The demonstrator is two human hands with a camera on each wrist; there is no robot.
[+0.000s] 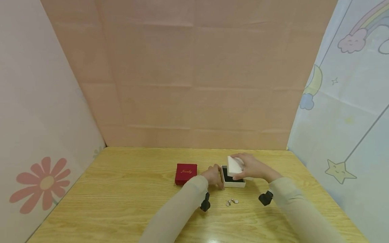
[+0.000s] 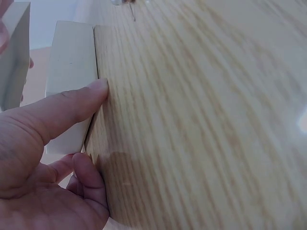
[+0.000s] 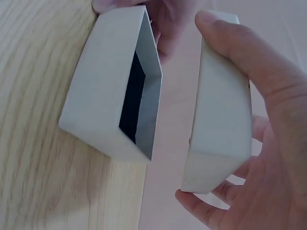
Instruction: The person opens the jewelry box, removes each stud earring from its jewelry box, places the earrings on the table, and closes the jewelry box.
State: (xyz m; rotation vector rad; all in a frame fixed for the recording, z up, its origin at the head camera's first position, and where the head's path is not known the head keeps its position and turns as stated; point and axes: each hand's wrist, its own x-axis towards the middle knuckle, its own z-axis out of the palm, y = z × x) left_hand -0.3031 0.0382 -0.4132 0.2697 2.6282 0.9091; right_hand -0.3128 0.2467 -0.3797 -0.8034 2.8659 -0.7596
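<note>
A white box base (image 1: 234,184) with a dark lining sits on the table, its open side up. My left hand (image 1: 214,176) holds its left end; in the left wrist view the thumb (image 2: 72,108) lies across a white wall (image 2: 72,62). My right hand (image 1: 252,166) grips the white lid (image 1: 234,166) above the base, tilted and apart from it. In the right wrist view the thumb (image 3: 240,43) and fingers span the lid (image 3: 218,115). Nearer the front lie several small shiny jewelry pieces (image 1: 232,201), too small to make out exactly.
To the left of my left hand stands a closed red box (image 1: 186,172) with gold lettering. The wooden table (image 1: 127,189) meets a plain peach backdrop (image 1: 194,101) behind and printed panels at both sides.
</note>
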